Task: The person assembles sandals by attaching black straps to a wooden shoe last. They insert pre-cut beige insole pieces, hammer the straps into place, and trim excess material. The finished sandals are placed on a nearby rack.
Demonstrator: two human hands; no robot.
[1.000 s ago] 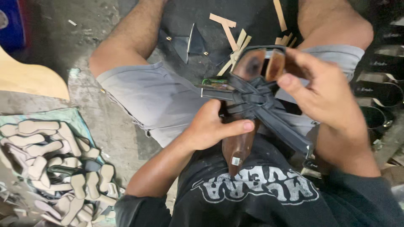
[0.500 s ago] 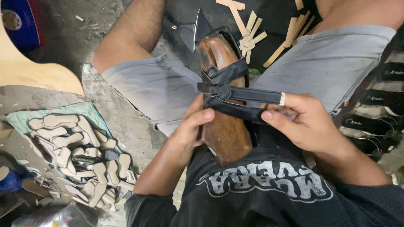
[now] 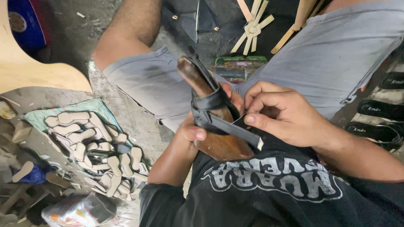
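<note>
Shirt: black T-shirt with pale lettering (image 3: pixel 269 185), nearest the camera, under both forearms.
Shoe form: brown wooden foot-shaped shoe form (image 3: pixel 219 145), tilted in the lap, its narrow end pointing away toward the knees.
Straps: black leather straps (image 3: pixel 212 110) wrapped across the middle of the form; one strap end runs out to the right.
Left hand: left hand (image 3: pixel 198 128) clenched around the form from beneath, thumb pressed against its side just below the straps.
Right hand: right hand (image 3: pixel 284 113) pinching the free strap end, fingertips touching it beside the form.
Shorts: grey shorts (image 3: pixel 328 54) covering both thighs.
Cloth: green cloth (image 3: pixel 40 120) on the floor to the left, holding a pile of pale flat sole cut-outs (image 3: pixel 94 149).
Sandals: black finished sandals (image 3: pixel 378 120) on the floor at right.
Strips: tan wooden strips (image 3: pixel 252 27) on dark material past the knees.
</note>
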